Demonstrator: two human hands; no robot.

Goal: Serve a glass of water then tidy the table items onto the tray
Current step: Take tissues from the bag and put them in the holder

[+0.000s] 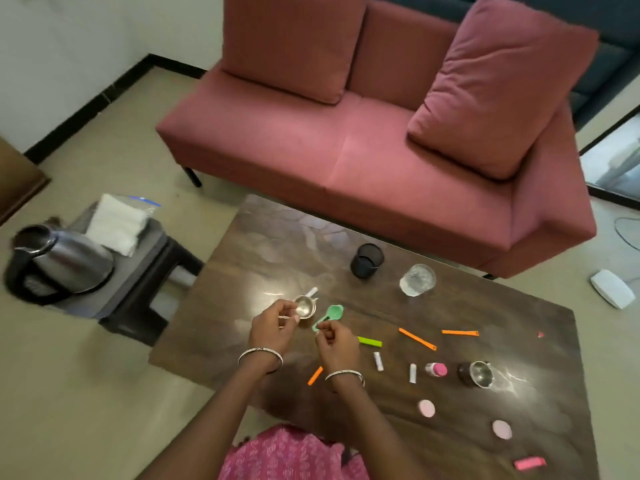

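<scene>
My left hand pinches a small white stick right beside a little steel cup on the dark wooden table. My right hand grips the handle of a green plastic spoon whose bowl points away from me. A clear glass of water stands further back on the right, next to a black mesh cup. No tray is in view.
Orange strips, a green strip, white sachets, a pink-capped bottle, a second steel cup, pink discs and a pink eraser litter the table. A steel kettle and white napkins sit on a side stool at left. A red sofa stands behind.
</scene>
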